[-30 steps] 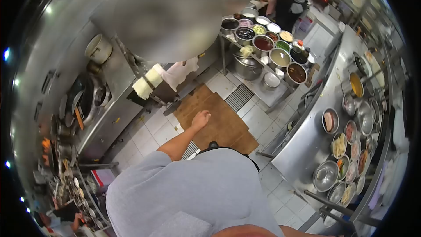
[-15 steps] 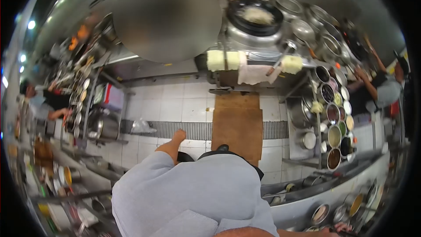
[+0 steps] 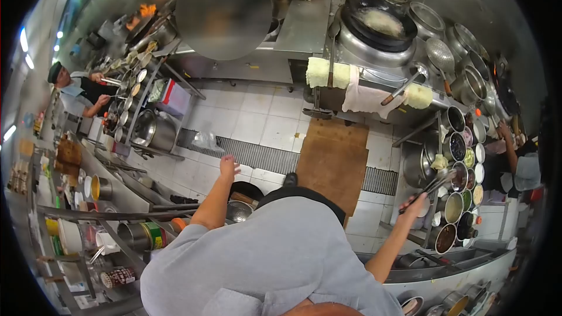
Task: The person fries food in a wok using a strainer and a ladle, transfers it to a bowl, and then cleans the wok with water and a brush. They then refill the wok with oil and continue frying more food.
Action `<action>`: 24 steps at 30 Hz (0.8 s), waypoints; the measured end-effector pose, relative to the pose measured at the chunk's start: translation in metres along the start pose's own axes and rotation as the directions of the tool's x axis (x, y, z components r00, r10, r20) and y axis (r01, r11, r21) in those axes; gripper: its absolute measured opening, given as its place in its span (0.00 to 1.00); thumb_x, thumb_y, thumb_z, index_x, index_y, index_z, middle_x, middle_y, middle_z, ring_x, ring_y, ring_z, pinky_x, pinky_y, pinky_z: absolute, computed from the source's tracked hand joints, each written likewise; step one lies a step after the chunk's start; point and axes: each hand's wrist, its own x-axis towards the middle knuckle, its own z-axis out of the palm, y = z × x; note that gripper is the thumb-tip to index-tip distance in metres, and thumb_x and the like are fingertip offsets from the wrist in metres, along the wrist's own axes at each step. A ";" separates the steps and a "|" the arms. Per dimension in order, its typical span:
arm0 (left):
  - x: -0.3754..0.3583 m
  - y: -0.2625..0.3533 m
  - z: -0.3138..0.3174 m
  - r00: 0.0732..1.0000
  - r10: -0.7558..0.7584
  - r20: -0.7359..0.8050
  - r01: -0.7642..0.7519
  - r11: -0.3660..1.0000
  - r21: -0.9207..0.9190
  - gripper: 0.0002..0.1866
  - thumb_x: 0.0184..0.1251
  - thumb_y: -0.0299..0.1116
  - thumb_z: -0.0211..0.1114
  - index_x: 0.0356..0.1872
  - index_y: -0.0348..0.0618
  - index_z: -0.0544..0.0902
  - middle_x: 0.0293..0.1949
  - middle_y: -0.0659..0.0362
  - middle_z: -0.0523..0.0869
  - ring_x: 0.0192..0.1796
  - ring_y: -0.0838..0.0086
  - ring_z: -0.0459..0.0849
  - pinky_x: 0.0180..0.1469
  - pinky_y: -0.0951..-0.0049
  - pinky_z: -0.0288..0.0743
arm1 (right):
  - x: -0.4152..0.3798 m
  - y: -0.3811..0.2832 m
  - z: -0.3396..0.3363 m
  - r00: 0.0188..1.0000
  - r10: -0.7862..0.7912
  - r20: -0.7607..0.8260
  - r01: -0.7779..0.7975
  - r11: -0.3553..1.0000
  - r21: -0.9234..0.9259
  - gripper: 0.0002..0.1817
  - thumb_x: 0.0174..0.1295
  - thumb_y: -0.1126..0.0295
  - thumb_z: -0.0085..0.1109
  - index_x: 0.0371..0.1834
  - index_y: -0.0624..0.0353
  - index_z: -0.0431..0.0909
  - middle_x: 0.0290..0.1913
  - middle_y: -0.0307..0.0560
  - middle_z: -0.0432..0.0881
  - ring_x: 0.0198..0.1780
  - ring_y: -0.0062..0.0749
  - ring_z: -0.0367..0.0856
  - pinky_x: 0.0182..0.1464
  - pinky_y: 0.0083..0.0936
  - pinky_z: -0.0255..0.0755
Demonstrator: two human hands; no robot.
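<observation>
My left hand [image 3: 229, 167] is held out over the floor with its fingers apart and nothing in it. Below that arm are a dark pan [image 3: 247, 188] and a metal bowl [image 3: 239, 211]. On the other side, my right hand [image 3: 413, 205] grips the dark handle of a pair of tongs [image 3: 434, 185]. The metal ends of the tongs reach over a row of round food containers, overlapping a bowl of reddish contents [image 3: 460, 175] in this view. A large pot [image 3: 417, 167] sits on the rack behind them.
A black wok [image 3: 358, 30] with pale food stands on the stove ahead, with a ladle [image 3: 440, 55] beside it. Folded towels [image 3: 325, 73] hang along the stove's front edge. Brown cardboard [image 3: 332, 158] covers part of the tiled floor. A co-worker [image 3: 82, 93] works at the far left.
My right hand has risen from the bottom right counter with the tongs to the food containers. My left hand has moved slightly up and left, fingers spreading. The view has turned.
</observation>
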 end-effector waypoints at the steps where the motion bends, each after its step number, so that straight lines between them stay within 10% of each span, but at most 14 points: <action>1: 0.018 0.014 0.002 0.999 -0.011 0.042 0.016 0.995 -0.098 0.14 0.66 0.36 0.56 0.52 0.50 0.69 0.48 0.56 0.77 0.45 0.55 0.81 0.43 0.52 0.77 | 0.008 0.026 -0.004 0.999 -0.039 0.009 0.039 0.998 -0.046 0.24 0.66 0.41 0.49 0.45 0.51 0.68 0.25 0.34 0.67 0.16 0.20 0.63 0.15 0.20 0.56; 6: 0.095 0.138 0.033 0.979 0.144 0.141 -0.053 0.859 -0.509 0.17 0.70 0.37 0.54 0.56 0.48 0.65 0.56 0.51 0.72 0.52 0.53 0.78 0.50 0.49 0.78 | 0.016 0.100 -0.033 0.988 -0.007 -0.156 -0.039 0.956 -0.290 0.29 0.64 0.37 0.48 0.52 0.51 0.66 0.26 0.40 0.66 0.16 0.25 0.61 0.14 0.24 0.57; 16: 0.276 0.413 0.072 0.911 0.298 0.285 -0.078 0.804 -0.590 0.29 0.74 0.46 0.51 0.69 0.42 0.57 0.66 0.39 0.63 0.63 0.45 0.71 0.59 0.45 0.74 | -0.034 0.145 -0.024 0.952 -0.022 -0.306 -0.017 0.992 -0.122 0.26 0.64 0.37 0.48 0.40 0.49 0.63 0.17 0.35 0.56 0.13 0.23 0.55 0.14 0.23 0.50; 20: 0.355 0.461 0.086 0.715 0.273 0.644 0.293 0.719 -0.630 0.32 0.72 0.52 0.52 0.66 0.38 0.60 0.63 0.33 0.66 0.63 0.40 0.69 0.64 0.43 0.68 | -0.062 0.135 0.018 0.940 -0.005 -0.342 -0.005 1.000 -0.028 0.25 0.64 0.37 0.49 0.42 0.48 0.64 0.19 0.34 0.58 0.15 0.22 0.57 0.15 0.22 0.53; 21: 0.387 0.472 0.088 0.532 0.400 0.747 0.267 0.757 -0.596 0.31 0.72 0.52 0.53 0.65 0.39 0.62 0.58 0.34 0.71 0.61 0.40 0.71 0.63 0.45 0.69 | -0.089 0.122 0.044 0.934 -0.016 -0.357 0.007 1.000 -0.025 0.26 0.64 0.38 0.50 0.49 0.48 0.66 0.21 0.34 0.60 0.16 0.22 0.59 0.15 0.22 0.54; 24: 0.365 0.531 0.100 0.566 0.179 0.805 0.226 0.905 -0.360 0.16 0.70 0.40 0.60 0.49 0.37 0.75 0.38 0.52 0.80 0.32 0.73 0.77 0.33 0.75 0.75 | -0.092 0.133 0.044 0.941 -0.059 -0.334 0.065 0.998 0.006 0.31 0.64 0.38 0.50 0.62 0.46 0.65 0.27 0.35 0.65 0.17 0.20 0.59 0.16 0.21 0.55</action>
